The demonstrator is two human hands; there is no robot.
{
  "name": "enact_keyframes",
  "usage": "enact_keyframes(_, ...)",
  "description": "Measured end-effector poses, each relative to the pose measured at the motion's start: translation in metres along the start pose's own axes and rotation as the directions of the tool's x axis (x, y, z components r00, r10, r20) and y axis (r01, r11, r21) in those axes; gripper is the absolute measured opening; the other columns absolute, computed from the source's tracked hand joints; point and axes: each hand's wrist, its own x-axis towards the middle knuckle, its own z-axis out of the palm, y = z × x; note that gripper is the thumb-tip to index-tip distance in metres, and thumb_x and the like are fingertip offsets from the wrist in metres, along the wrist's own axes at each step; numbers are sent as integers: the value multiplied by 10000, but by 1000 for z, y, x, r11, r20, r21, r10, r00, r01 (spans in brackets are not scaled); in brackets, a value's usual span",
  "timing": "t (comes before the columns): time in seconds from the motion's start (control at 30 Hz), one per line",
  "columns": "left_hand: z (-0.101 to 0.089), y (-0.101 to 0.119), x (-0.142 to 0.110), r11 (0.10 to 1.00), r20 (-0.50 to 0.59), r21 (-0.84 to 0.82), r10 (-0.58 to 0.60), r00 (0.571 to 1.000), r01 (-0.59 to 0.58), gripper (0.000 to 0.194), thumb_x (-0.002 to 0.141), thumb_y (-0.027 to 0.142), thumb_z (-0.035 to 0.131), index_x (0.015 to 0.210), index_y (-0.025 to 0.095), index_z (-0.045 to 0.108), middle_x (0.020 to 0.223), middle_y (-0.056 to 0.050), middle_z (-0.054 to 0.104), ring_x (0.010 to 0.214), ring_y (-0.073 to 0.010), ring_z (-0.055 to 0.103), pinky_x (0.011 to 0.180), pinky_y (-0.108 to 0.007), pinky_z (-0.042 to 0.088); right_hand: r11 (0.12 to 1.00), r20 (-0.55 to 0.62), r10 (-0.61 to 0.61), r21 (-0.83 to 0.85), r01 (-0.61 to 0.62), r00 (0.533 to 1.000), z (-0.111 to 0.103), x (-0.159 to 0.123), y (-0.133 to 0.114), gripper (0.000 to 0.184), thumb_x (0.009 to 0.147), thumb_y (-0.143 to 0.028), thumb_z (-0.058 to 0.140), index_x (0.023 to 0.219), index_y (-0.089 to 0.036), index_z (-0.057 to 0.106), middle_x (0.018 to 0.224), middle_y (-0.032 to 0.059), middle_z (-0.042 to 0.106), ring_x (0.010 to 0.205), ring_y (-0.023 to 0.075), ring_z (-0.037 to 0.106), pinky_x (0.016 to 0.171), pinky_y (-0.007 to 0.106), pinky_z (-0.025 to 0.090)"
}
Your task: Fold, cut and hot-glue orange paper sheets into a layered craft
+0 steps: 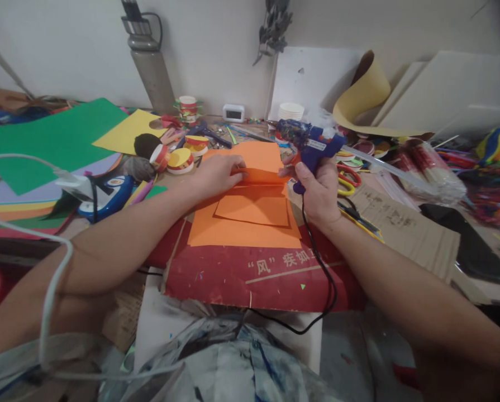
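Note:
My left hand (218, 174) pinches the left end of a raised fold of orange paper (260, 177). In my right hand (320, 187) is a blue hot glue gun (314, 148), its nozzle end pointing left and its black cord hanging down. Fingertips of the right hand reach the right end of the same fold. Below the fold, a smaller orange piece (253, 211) lies on a larger orange sheet (203, 234). Under the paper is a red printed cardboard (216, 279).
Paper cups (180, 161) and a green sheet (52, 134) are on the left. A metal bottle (151, 75) stands by the wall, near a small clock (233, 113). At right are scissors (348, 180), cardboard (404, 229) and a black phone-like slab (471, 243). A white cable (52, 279) crosses my left arm.

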Motion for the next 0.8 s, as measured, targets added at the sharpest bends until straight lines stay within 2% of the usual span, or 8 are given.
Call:
enact_keyframes(0.17,-2,7,-3,997,4,-66,-49,999,49,287,978,357,608,1125,186,786,1100,-104,805,997,-266,723,908,-372,526,998,19,-9,55,8,1000,1,1,-3,539,908,-740,630,1260,-346,529,1086,52,708,856,233,748,792,422,642)
enact_keyframes(0.3,-2,9,-3,996,-18,-43,-74,997,73,265,983,359,615,1105,198,786,1064,-107,803,981,-275,720,889,-377,522,998,-112,-66,-1,66,992,-3,2,-8,419,923,-647,648,1178,-349,502,1082,37,695,791,202,691,827,420,629)
enact_keyframes(0.37,0,8,-3,996,-24,-41,-77,997,76,251,979,352,622,1108,211,785,1058,-100,802,987,-273,720,896,-374,521,994,-137,-101,15,104,985,-5,1,-9,378,933,-608,646,1164,-354,487,1080,24,684,753,186,659,827,417,624)
enact_keyframes(0.43,1,8,-2,996,-24,-45,-83,996,82,252,974,353,625,1109,212,784,1055,-100,799,984,-274,721,894,-374,523,993,-78,-104,41,107,992,-4,0,-8,364,949,-607,636,1177,-356,506,1072,17,680,722,177,641,806,415,625)
enact_keyframes(0.57,2,7,-2,996,-32,-49,-79,996,77,274,968,361,607,1112,209,783,1047,-104,802,965,-275,720,867,-375,532,998,88,-35,53,30,996,5,-3,-3,416,928,-637,688,1185,-334,566,1037,19,714,705,178,661,774,410,633)
enact_keyframes(0.7,2,7,-2,995,-20,-53,-83,996,82,293,960,376,609,1119,204,784,1036,-123,803,958,-288,721,859,-389,534,982,153,26,181,-54,988,16,-2,-1,461,898,-684,698,1137,-323,543,1017,8,727,688,163,667,713,380,627)
enact_keyframes(0.8,5,5,-1,994,-26,-66,-87,996,85,271,957,378,625,1106,217,783,1020,-116,803,968,-289,722,866,-385,526,972,194,54,216,-96,979,13,3,-9,459,900,-717,662,1105,-332,518,1059,8,724,660,150,614,622,360,599)
